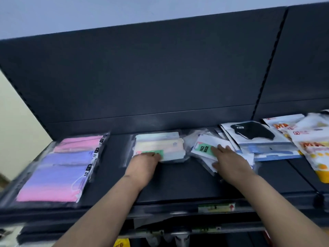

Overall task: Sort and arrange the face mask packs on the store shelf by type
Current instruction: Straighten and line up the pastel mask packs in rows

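Mask packs lay in loose groups along the dark shelf [178,184]: a pink and purple stack [58,168] at the far left, a pastel stack [160,147] in the middle, a slumped white pile [204,148] just beside it, then a black-mask pack [252,134] and orange-and-white packs [311,148] overlapping at the right. The left hand [144,163] rested on the near edge of the pastel stack, fingers laid forward over its green label. The thumb was hidden, so grip or mere pressure could not be told. The right hand [229,157] lay on the white pile, fingers spread and fairly straight, pressing down and enclosing nothing. Judged step: steadying the pastel stack while gathering the white pile into its own group. The plastic sleeves looked slick, so a flat downward press before any sliding would likely keep the layers from fanning out. The white pile appeared to touch the pastel stack at one side and run under the black-mask pack at the other. Drawing it toward the shelf front first would probably free it without dragging either neighbour. Edges should be squared only once the pile sat apart.
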{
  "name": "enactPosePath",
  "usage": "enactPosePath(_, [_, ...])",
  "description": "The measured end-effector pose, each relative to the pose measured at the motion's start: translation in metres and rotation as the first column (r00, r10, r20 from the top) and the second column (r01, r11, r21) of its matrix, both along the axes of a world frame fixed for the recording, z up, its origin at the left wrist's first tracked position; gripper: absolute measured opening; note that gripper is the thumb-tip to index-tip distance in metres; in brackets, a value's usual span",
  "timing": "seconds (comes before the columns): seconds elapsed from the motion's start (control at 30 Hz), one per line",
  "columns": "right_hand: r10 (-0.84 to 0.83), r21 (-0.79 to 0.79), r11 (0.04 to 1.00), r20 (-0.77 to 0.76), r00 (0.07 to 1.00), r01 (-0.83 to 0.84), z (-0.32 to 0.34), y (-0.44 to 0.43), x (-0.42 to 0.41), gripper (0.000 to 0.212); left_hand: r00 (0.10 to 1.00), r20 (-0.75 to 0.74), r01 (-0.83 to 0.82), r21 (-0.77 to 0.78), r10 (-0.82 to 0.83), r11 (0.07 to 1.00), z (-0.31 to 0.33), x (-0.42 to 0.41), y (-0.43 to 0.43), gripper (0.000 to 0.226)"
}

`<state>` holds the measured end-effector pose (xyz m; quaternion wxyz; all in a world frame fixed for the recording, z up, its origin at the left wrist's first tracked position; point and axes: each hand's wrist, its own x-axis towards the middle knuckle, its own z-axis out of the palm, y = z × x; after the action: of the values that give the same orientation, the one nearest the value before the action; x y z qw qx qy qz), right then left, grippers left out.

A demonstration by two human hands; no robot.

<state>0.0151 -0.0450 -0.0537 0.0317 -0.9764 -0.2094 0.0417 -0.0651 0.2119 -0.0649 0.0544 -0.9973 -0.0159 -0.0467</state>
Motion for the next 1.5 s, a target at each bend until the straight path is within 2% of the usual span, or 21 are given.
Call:
enactPosePath(0.1, [-0.008, -0.03, 1.0, 0.004, 1.0, 0.008, 0.001, -0.002, 0.003, 0.049, 0.993, 0.052, -0.099, -0.062, 0.102, 0.993, -0.009, -0.001, 0.0, 0.013])
enactPosePath(0.2, [-0.009, -0.064, 0.998, 0.089, 0.996, 0.014, 0.003, -0.002, 0.003, 0.056, 0.992, 0.117, -0.013, -0.197, 0.037, 0.98, -0.016, 0.0, 0.005, 0.015])
enactPosePath(0.27, [-0.019, -0.05, 0.998, 0.123, 0.992, 0.026, 0.005, -0.002, 0.003, 0.06, 0.997, 0.074, 0.003, -0.224, 0.014, 0.975, -0.016, -0.002, 0.004, 0.021])
enactPosePath(0.37, [-0.062, -0.005, 0.998, 0.141, 0.988, 0.063, 0.004, -0.006, 0.002, 0.06, 0.999, 0.031, -0.029, -0.254, 0.038, 0.967, -0.015, -0.002, 0.003, 0.042])
enactPosePath(0.53, [-0.185, 0.159, 0.974, 0.154, 0.97, 0.161, 0.005, -0.014, 0.006, 0.065, 0.994, -0.046, -0.104, -0.217, 0.096, 0.971, -0.012, 0.001, 0.003, 0.049])
enactPosePath(0.6, [-0.175, 0.214, 0.968, 0.192, 0.966, 0.133, 0.013, -0.008, 0.001, 0.063, 0.992, -0.081, -0.116, -0.264, 0.097, 0.957, -0.011, 0.001, 0.004, 0.053])
enactPosePath(0.63, [-0.154, 0.233, 0.967, 0.218, 0.964, 0.102, 0.018, -0.003, -0.004, 0.062, 0.992, -0.066, -0.122, -0.336, 0.106, 0.934, -0.01, 0.0, 0.005, 0.056])
enactPosePath(0.7, [-0.105, 0.281, 0.959, 0.246, 0.964, 0.033, 0.026, 0.013, -0.017, 0.062, 0.965, 0.093, -0.157, -0.54, 0.244, 0.827, -0.005, -0.009, 0.011, 0.06])
enactPosePath(0.77, [-0.025, 0.313, 0.948, 0.272, 0.962, -0.064, 0.024, 0.03, -0.025, 0.063, 0.841, 0.3, -0.133, -0.692, 0.45, 0.71, 0.004, -0.02, 0.019, 0.057])
enactPosePath(0.83, [0.094, 0.295, 0.938, 0.288, 0.953, -0.181, 0.018, 0.053, -0.035, 0.067, 0.752, 0.414, -0.088, -0.708, 0.513, 0.701, 0.014, -0.033, 0.031, 0.059])
enactPosePath(0.93, [0.275, 0.272, 0.886, 0.346, 0.897, -0.376, 0.004, 0.09, -0.05, 0.067, 0.73, 0.488, -0.045, -0.664, 0.478, 0.746, 0.026, -0.043, 0.046, 0.061])
enactPosePath(1.0, [0.408, 0.217, 0.863, 0.234, 0.883, -0.456, 0.0, 0.111, -0.062, 0.053, 0.8, 0.448, -0.037, -0.626, 0.399, 0.779, 0.03, -0.045, 0.052, 0.054])
enactPosePath(1.07, [0.479, 0.161, 0.866, 0.013, 0.878, -0.474, -0.005, 0.119, -0.065, 0.043, 0.917, 0.298, -0.059, -0.558, 0.267, 0.828, 0.027, -0.044, 0.055, 0.045])
enactPosePath(1.1, [0.475, 0.156, 0.871, -0.023, 0.879, -0.467, -0.006, 0.121, -0.066, 0.044, 0.956, 0.21, -0.064, -0.529, 0.203, 0.846, 0.023, -0.045, 0.056, 0.043])
enactPosePath(1.13, [0.461, 0.159, 0.876, 0.003, 0.887, -0.456, -0.007, 0.122, -0.066, 0.044, 0.981, 0.131, -0.06, -0.493, 0.142, 0.868, 0.017, -0.047, 0.056, 0.044])
enactPosePath(1.2, [0.389, 0.106, 0.912, 0.09, 0.917, -0.397, -0.01, 0.119, -0.064, 0.049, 0.999, 0.002, -0.039, -0.405, 0.044, 0.914, 0.006, -0.049, 0.053, 0.051])
enactPosePath(1.3, [0.308, 0.042, 0.949, 0.062, 0.949, -0.311, -0.014, 0.115, -0.063, 0.051, 0.991, -0.129, -0.057, -0.3, 0.019, 0.952, -0.007, -0.051, 0.051, 0.064])
enactPosePath(1.4, [0.289, 0.062, 0.955, 0.012, 0.957, -0.289, -0.019, 0.114, -0.067, 0.051, 0.979, -0.203, -0.076, -0.238, 0.027, 0.968, -0.008, -0.051, 0.05, 0.064])
enactPosePath(1.5, [0.262, 0.078, 0.962, -0.006, 0.965, -0.26, -0.025, 0.118, -0.065, 0.058, 0.976, -0.216, -0.074, -0.211, 0.027, 0.975, -0.006, -0.049, 0.046, 0.058])
